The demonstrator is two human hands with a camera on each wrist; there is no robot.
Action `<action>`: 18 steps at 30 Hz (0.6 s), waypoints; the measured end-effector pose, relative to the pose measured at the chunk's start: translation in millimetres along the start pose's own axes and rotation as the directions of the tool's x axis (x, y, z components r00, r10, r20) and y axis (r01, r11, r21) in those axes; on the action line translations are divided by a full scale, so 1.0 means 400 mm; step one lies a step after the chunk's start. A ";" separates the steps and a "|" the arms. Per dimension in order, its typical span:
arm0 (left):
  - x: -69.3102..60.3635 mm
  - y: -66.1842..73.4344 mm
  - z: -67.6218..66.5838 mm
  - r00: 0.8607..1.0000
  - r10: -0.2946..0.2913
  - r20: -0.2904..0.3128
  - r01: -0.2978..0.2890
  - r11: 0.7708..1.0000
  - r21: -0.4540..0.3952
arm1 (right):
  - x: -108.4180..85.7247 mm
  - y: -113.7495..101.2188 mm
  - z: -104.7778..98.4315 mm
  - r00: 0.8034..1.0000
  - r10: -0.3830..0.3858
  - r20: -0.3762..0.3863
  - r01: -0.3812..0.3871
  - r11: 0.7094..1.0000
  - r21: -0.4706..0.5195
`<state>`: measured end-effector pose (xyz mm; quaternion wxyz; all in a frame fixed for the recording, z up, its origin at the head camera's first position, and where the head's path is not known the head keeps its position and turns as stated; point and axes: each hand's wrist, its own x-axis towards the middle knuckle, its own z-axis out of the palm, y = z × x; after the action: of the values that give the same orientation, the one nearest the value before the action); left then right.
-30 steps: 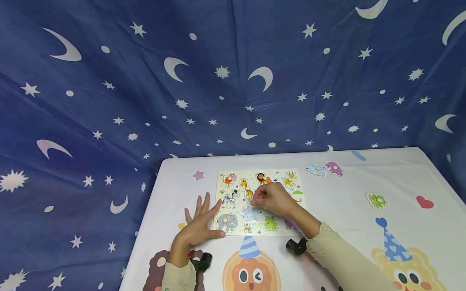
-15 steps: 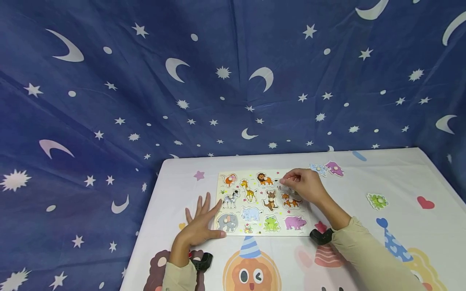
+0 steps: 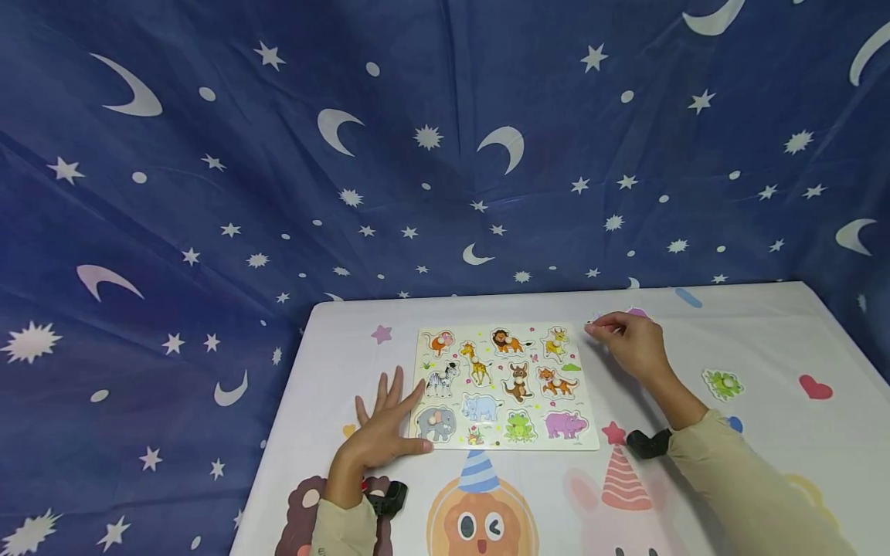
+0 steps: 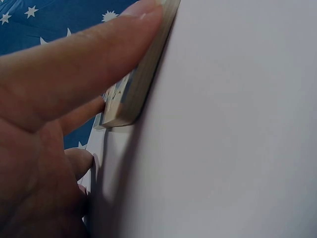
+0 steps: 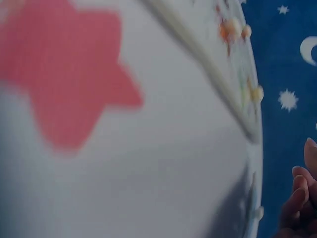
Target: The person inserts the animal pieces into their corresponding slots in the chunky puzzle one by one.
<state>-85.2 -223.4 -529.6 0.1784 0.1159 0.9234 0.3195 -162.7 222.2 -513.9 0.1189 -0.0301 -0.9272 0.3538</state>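
Note:
A wooden knob puzzle board (image 3: 545, 444) with animal pictures lies on the table. My left hand (image 3: 381, 432) rests at its lower left corner, fingers spread and thumb (image 4: 99, 59) against the board's edge. Knobbed pieces such as the elephant (image 3: 435, 424), lion (image 3: 510, 341) and kangaroo (image 3: 518, 382) sit in it. The rhino (image 3: 480, 408), frog (image 3: 520, 426) and hippo (image 3: 566, 424) pictures show no knobs. My right hand (image 3: 636, 347), fingers loosely bent, is beyond the board's upper right corner, holding nothing visible. It mostly hides the loose blue rhino and purple hippo piece (image 3: 636, 312).
A loose green frog piece (image 3: 723, 384) lies on the right of the table. The white tablecloth (image 3: 667, 324) carries printed stars, hearts and party-hat faces. Behind the table hangs a blue curtain (image 3: 389, 170) with moons and stars.
My right hand has moved from over the kangaroo, across the board, to the upper right beside the loose pieces. The kangaroo is now uncovered in the board. The left hand stays put.

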 end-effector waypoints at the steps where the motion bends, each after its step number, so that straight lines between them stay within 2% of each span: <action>1: -0.001 0.001 0.000 1.000 -0.001 0.000 0.001 1.000 -0.002 | 0.002 0.007 -0.001 1.000 0.002 -0.007 -0.002 1.000 -0.007; 10: -0.001 -0.001 -0.002 1.000 -0.008 0.006 0.008 1.000 -0.003 | 0.022 0.061 -0.006 0.999 0.027 -0.029 -0.028 0.999 -0.028; 18: 0.000 -0.003 0.000 1.000 -0.004 0.004 0.004 1.000 -0.005 | 0.034 0.086 -0.001 0.994 0.105 -0.022 -0.106 0.994 -0.024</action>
<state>-85.4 -224.5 -530.4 0.1813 0.1142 0.9224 0.3213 -176.7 250.1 -533.4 0.1093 -0.0843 -0.9274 0.3476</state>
